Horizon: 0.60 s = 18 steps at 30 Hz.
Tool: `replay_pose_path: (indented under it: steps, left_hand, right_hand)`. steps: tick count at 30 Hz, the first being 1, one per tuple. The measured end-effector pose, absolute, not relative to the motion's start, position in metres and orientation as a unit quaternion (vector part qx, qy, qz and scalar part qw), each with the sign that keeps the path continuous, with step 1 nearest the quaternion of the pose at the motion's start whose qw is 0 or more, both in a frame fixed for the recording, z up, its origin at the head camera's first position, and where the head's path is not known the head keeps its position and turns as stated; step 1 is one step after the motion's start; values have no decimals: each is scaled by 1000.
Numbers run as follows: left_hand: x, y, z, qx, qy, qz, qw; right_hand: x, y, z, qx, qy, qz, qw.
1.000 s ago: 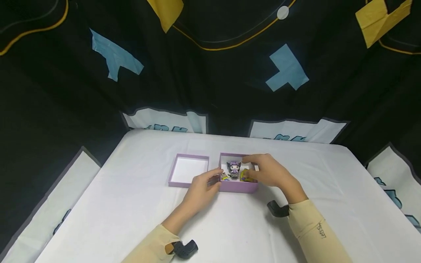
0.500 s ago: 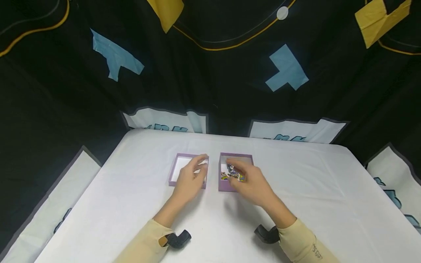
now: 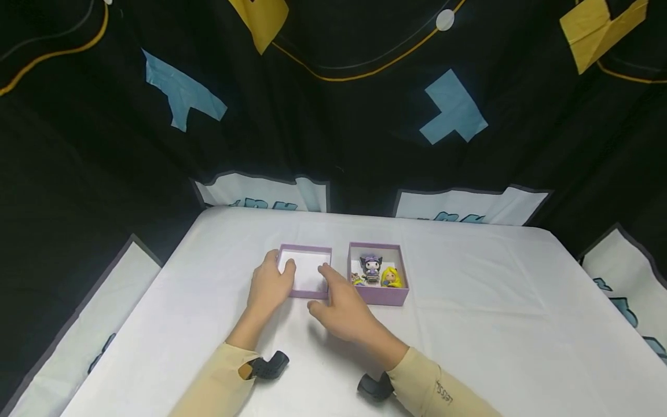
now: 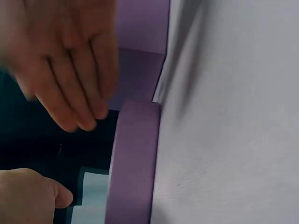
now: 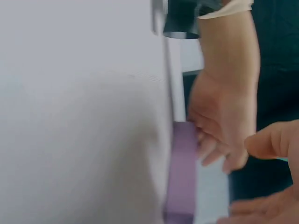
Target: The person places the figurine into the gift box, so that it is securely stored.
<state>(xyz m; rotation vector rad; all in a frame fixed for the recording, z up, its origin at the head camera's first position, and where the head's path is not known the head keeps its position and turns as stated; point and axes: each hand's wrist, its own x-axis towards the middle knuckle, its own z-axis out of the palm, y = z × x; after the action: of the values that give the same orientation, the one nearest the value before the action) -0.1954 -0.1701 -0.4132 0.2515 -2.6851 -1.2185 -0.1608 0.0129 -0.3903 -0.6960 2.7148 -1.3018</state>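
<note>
A shallow purple box lid [image 3: 307,294] with a white inside lies open side up on the white table. My left hand [image 3: 268,286] is at its left side, fingertips right at the rim and thumb raised over the inside. Near the lid's right front corner, my right hand [image 3: 344,307] hovers with fingers and thumb spread, holding nothing. The left wrist view shows the right hand's straight fingers [image 4: 79,88] above the lid wall. Beside the lid stands a deeper purple box [image 3: 383,296] holding a dark-hooded figurine [image 3: 372,268], a yellow-haired figurine [image 3: 391,277] and a small, partly hidden figurine [image 3: 356,279].
A white cloth covers the table [image 3: 469,324]. Behind it hangs a black curtain [image 3: 333,133] with blue and yellow shapes. A black wrist device sits on each forearm, the left one [image 3: 270,366] close to the tabletop.
My right hand has moved left from the box to the lid, uncovering the figurines. My left hand went from the box's left edge, across the lid, to the lid's left side.
</note>
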Motion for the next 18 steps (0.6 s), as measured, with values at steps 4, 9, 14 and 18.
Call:
replay_pose_path:
  steps: [4, 9, 14, 18]
  left_hand:
    - [-195, -167, -417, 92, -905, -405, 89]
    - [-194, -163, -416, 103, -910, -391, 97]
    - [-191, -160, -411, 121, -911, -376, 122]
    - [-187, -156, -400, 125, -906, -377, 149]
  right_hand:
    - [-164, 2, -401, -185, 889, -418, 42]
    - [-166, -2, -407, -144, 891, -425, 64]
    - [-167, -2, -407, -141, 878, -455, 49]
    - [-166, -2, -400, -151, 873, -462, 31]
